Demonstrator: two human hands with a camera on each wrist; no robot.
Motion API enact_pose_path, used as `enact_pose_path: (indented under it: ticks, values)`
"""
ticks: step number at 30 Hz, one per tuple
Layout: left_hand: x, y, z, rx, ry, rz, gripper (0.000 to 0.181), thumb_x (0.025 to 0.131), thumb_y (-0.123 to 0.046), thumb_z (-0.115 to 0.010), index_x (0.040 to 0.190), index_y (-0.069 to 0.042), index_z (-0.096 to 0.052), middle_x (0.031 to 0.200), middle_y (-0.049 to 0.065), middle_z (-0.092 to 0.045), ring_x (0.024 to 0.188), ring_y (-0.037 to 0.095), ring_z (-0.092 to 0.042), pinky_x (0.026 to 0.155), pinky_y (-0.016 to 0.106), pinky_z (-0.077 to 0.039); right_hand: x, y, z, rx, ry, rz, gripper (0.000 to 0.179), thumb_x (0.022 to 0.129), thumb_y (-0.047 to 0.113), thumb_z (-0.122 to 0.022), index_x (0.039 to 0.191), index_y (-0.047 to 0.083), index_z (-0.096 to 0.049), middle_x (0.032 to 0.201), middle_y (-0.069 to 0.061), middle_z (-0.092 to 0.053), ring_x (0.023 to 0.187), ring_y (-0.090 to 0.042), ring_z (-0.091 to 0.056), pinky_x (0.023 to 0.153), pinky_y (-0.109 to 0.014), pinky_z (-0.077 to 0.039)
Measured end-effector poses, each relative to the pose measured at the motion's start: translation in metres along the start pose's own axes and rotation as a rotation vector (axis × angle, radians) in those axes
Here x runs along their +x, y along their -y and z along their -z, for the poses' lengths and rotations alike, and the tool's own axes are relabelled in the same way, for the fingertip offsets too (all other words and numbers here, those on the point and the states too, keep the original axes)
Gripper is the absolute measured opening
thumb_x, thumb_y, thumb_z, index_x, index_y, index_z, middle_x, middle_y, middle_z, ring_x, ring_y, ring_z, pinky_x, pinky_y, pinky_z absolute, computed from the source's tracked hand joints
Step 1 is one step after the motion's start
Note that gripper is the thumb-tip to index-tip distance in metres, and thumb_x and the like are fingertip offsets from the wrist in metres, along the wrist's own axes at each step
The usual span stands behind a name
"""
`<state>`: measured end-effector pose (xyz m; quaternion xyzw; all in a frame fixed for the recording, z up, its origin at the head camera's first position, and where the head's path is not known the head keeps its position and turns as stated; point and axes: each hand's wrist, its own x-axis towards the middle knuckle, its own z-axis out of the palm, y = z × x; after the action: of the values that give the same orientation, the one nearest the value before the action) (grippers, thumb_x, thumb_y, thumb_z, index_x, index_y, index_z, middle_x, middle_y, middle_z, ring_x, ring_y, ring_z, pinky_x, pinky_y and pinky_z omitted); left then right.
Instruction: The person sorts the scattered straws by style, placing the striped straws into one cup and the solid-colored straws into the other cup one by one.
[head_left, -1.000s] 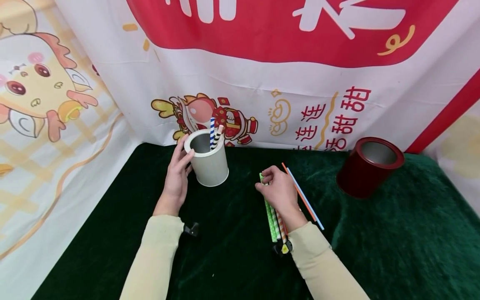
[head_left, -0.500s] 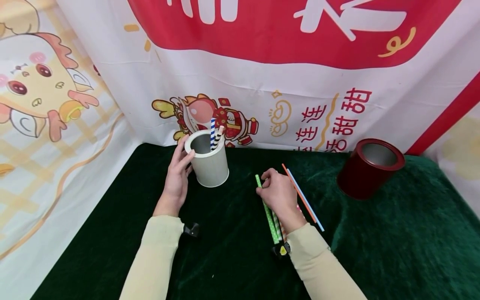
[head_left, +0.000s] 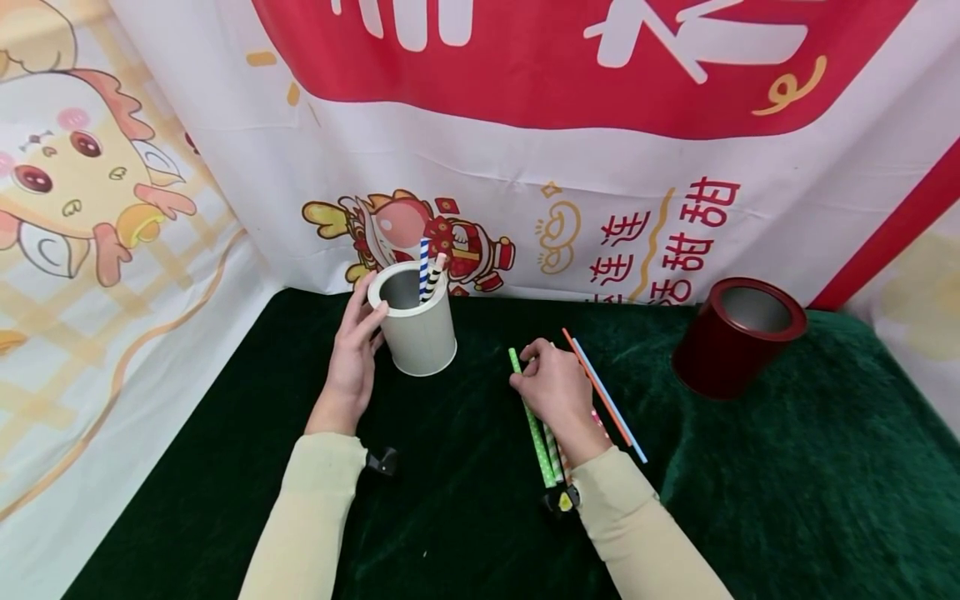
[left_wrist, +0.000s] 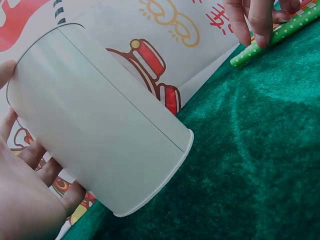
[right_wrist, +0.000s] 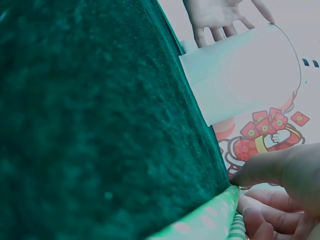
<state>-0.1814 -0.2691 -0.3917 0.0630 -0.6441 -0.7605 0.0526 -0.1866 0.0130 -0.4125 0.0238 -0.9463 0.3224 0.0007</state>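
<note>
A white cylindrical canister (head_left: 422, 340) stands upright on the left, holding a blue-striped straw (head_left: 423, 260) and a black-striped straw (head_left: 435, 275). My left hand (head_left: 352, 358) holds its left side, thumb and fingers about the wall near the rim; in the left wrist view several fingers pass behind the canister (left_wrist: 100, 120). Right of it, my right hand (head_left: 557, 385) pinches a green dotted straw (head_left: 537, 442) near its far end. That straw lies over the cloth, beside a green-striped one (head_left: 554, 458) and others partly hidden under my wrist. The right wrist view shows my thumb against the dotted straw (right_wrist: 210, 215).
An orange straw (head_left: 600, 390) and a blue straw (head_left: 617, 410) lie side by side, right of my right hand. Farther right stands a dark red canister (head_left: 731, 350). Green velvet cloth (head_left: 450, 500) covers the table, with a printed curtain (head_left: 480, 150) behind.
My right hand has shifted slightly down, and the green dotted straw's far end has swung a little left, away from the others. The left hand and white canister stay in place.
</note>
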Motion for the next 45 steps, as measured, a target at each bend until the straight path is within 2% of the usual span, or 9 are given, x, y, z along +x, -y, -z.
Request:
enact_pose_path:
  ticks: [12, 21, 27, 32, 35, 38, 41, 45]
  values:
    - [0.0, -0.002, 0.0, 0.0, -0.002, -0.01, 0.055, 0.11, -0.043, -0.056, 0.162, -0.047, -0.039, 0.171, 0.0, -0.031, 0.156, 0.023, -0.025, 0.132, 0.059, -0.012, 0.001, 0.002, 0.006, 0.088, 0.012, -0.026, 0.028, 0.09, 0.026, -0.082, 0.115, 0.017, -0.075, 0.088, 0.004, -0.08, 0.083, -0.015, -0.072, 0.082, -0.039, -0.056]
    - [0.0, -0.004, -0.001, -0.007, -0.001, -0.009, 0.054, 0.11, -0.042, -0.055, 0.161, -0.046, -0.039, 0.17, 0.0, -0.032, 0.155, 0.022, -0.025, 0.132, 0.06, -0.011, 0.002, 0.007, 0.016, 0.26, 0.033, -0.001, 0.029, 0.09, 0.019, -0.079, 0.119, 0.015, -0.075, 0.094, -0.001, -0.079, 0.089, -0.02, -0.071, 0.081, -0.037, -0.055]
    - [-0.001, -0.008, 0.0, -0.007, 0.003, 0.001, 0.054, 0.111, -0.04, -0.055, 0.162, -0.045, -0.039, 0.165, 0.0, -0.035, 0.154, 0.021, -0.026, 0.132, 0.059, -0.011, 0.002, 0.008, 0.023, 0.33, 0.033, 0.022, 0.029, 0.093, 0.02, -0.079, 0.121, 0.015, -0.074, 0.097, -0.003, -0.078, 0.089, -0.019, -0.069, 0.081, -0.034, -0.054]
    - [-0.001, -0.009, 0.0, -0.02, -0.001, 0.018, 0.053, 0.111, -0.037, -0.055, 0.162, -0.042, -0.04, 0.16, 0.0, -0.039, 0.152, 0.022, -0.03, 0.131, 0.057, -0.014, 0.001, 0.007, 0.028, 0.412, 0.043, 0.035, 0.035, 0.095, 0.018, -0.078, 0.129, 0.014, -0.071, 0.098, -0.004, -0.076, 0.085, -0.017, -0.067, 0.076, -0.029, -0.053]
    - [-0.001, -0.01, -0.001, -0.028, -0.005, 0.019, 0.054, 0.111, -0.036, -0.055, 0.162, -0.04, -0.04, 0.159, 0.0, -0.04, 0.151, 0.022, -0.03, 0.131, 0.056, -0.014, 0.0, 0.011, 0.035, 0.438, 0.047, 0.031, 0.04, 0.098, 0.019, -0.076, 0.137, 0.019, -0.067, 0.101, -0.004, -0.075, 0.082, -0.018, -0.066, 0.073, -0.03, -0.055]
    - [-0.001, -0.011, -0.002, -0.035, -0.009, 0.012, 0.055, 0.111, -0.035, -0.055, 0.163, -0.037, -0.039, 0.159, 0.001, -0.041, 0.151, 0.022, -0.03, 0.131, 0.057, -0.014, -0.002, 0.016, 0.044, 0.456, 0.042, 0.055, 0.04, 0.1, 0.019, -0.074, 0.14, 0.023, -0.066, 0.103, -0.005, -0.073, 0.08, -0.02, -0.066, 0.071, -0.032, -0.056]
    - [-0.002, -0.011, -0.002, -0.037, -0.013, 0.008, 0.054, 0.111, -0.033, -0.054, 0.163, -0.036, -0.04, 0.161, 0.0, -0.04, 0.15, 0.021, -0.031, 0.13, 0.056, -0.014, -0.003, 0.019, 0.049, 0.466, 0.031, 0.087, 0.036, 0.1, 0.017, -0.072, 0.136, 0.025, -0.069, 0.103, -0.005, -0.073, 0.082, -0.021, -0.065, 0.072, -0.033, -0.054]
    - [-0.005, -0.007, -0.003, -0.035, -0.01, -0.019, 0.053, 0.112, -0.03, -0.054, 0.163, -0.031, -0.04, 0.165, -0.001, -0.038, 0.151, 0.019, -0.031, 0.129, 0.054, -0.016, -0.004, 0.017, 0.052, 0.472, 0.001, 0.13, 0.036, 0.099, 0.014, -0.069, 0.134, 0.024, -0.071, 0.106, -0.005, -0.075, 0.088, -0.019, -0.068, 0.078, -0.034, -0.054]
